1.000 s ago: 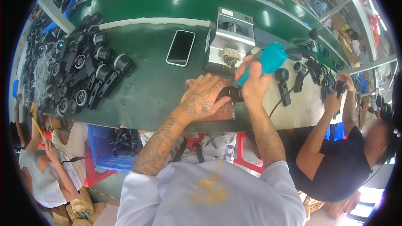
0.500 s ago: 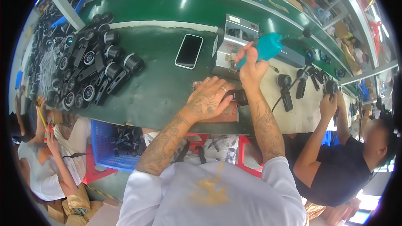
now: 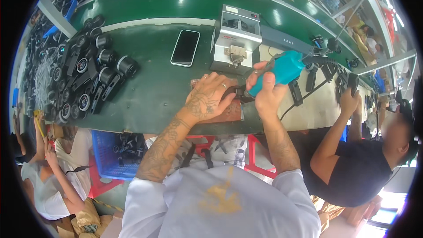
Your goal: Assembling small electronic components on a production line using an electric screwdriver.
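Note:
My right hand (image 3: pixel 269 94) is wrapped round a teal electric screwdriver (image 3: pixel 286 67), its cable running off to the right. The tool slants down to the left, its lower end close to a small black part (image 3: pixel 238 91); whether the tip touches it is hidden by my fingers. My left hand (image 3: pixel 206 99) lies over a reddish-brown pad (image 3: pixel 227 113), thumb and fingers closed on the black part and holding it there. Just beyond both hands stands a silver box-shaped machine (image 3: pixel 235 39) with a small metal block on its front.
A phone (image 3: pixel 185 48) lies left of the machine. Black devices with round heads (image 3: pixel 94 68) are heaped at the bench's left. A blue crate (image 3: pixel 105 158) with black parts stands below the front edge. Co-workers sit on both sides; the right one's hand (image 3: pixel 349 101) holds a black part.
My right hand has brought the screwdriver down from in front of the silver machine to the black part. My left hand stays on the pad. The whole view has shifted slightly.

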Demonstrator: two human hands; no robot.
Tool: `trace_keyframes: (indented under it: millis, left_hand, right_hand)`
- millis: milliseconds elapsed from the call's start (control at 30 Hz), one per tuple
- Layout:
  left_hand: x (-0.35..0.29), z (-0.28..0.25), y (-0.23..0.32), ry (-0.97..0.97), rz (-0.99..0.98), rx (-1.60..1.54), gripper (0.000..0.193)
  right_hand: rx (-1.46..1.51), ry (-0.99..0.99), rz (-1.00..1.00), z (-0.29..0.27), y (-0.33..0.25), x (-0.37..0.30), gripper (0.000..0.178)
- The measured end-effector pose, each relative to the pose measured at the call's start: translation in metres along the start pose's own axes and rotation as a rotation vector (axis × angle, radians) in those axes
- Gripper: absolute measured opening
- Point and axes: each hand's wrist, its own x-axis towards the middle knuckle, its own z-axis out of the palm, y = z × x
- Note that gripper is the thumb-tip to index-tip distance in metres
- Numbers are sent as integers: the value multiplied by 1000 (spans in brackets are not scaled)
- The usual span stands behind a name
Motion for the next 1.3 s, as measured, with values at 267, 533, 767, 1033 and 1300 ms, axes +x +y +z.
trace_keyframes:
  millis: [267, 533, 767, 1033, 1300]
  left_hand:
    - [-2, 2, 2, 22, -9, 7, 33]
    - [2, 2, 7, 2, -12, 65, 33]
    - [-2, -6, 2, 51, 3, 74, 31]
    - [-47, -7, 12, 215, 239, 204, 27]
    - [-121, -174, -122, 1191, -484, -150, 38]
  right_hand:
    - [21, 7, 15, 0, 10, -7, 57]
    - [30, 25, -24, -4, 24, -13, 52]
    - [88, 49, -24, 4, 29, -13, 45]
    - [400, 233, 137, -14, -9, -63, 64]
    - [159, 228, 126, -39, -25, -125, 70]
